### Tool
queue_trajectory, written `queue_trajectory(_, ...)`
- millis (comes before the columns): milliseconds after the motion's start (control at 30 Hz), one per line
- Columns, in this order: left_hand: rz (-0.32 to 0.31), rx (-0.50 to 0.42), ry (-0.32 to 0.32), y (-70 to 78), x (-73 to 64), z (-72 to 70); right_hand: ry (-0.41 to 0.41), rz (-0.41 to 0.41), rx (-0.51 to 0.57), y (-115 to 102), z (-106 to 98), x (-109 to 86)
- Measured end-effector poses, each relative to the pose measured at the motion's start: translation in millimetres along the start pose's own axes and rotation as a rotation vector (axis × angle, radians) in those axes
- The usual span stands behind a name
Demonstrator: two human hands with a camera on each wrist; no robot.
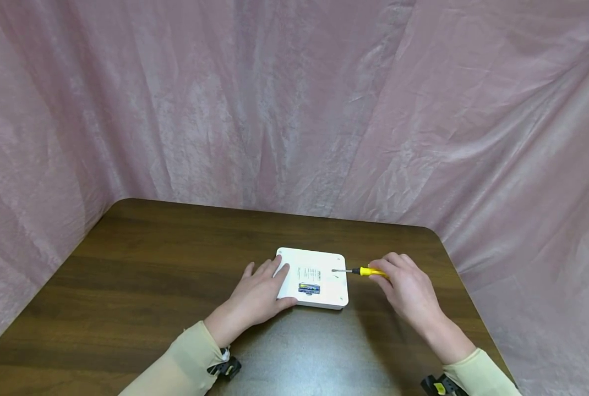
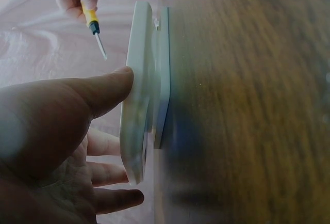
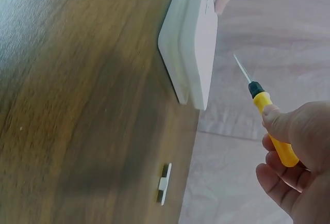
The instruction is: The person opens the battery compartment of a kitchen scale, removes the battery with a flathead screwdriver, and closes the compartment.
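Screwdriver [image 1: 363, 271] overlaps white device [image 1: 326, 279] in head view; wrist views show clearance.

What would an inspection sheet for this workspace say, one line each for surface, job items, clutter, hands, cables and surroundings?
Surface: brown wood-look table, with a glossy reflection near the front.
Job items: white device flat on the table, batteries exposed; yellow-handled screwdriver, tip above the device, not touching it.
Clutter: small white piece with dark parts, on the table in the right wrist view; purpose unclear.
Left hand: rests on the device, thumb at its near edge.
Right hand: grips the screwdriver.
Cables: nothing seen.
Surroundings: pink curtain behind and beside the table.
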State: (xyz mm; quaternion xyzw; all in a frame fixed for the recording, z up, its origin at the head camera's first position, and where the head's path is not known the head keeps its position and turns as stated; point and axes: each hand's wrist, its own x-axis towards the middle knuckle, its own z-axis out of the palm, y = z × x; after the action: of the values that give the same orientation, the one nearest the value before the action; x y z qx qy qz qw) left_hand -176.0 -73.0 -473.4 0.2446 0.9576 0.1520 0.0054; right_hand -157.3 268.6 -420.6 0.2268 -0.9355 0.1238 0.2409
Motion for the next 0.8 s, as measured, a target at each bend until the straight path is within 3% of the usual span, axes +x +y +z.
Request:
queue_trajectory(500,-0.002,0.002,0.005,0.2,0.7,0.5,-0.011,-0.125,-0.013,-17.0,5.2,4.8)
queue_trajectory(800,-0.005,0.003,-0.003,0.2,0.6,1.1,-0.025,-0.158,-0.029,-22.5,7.6,7.3)
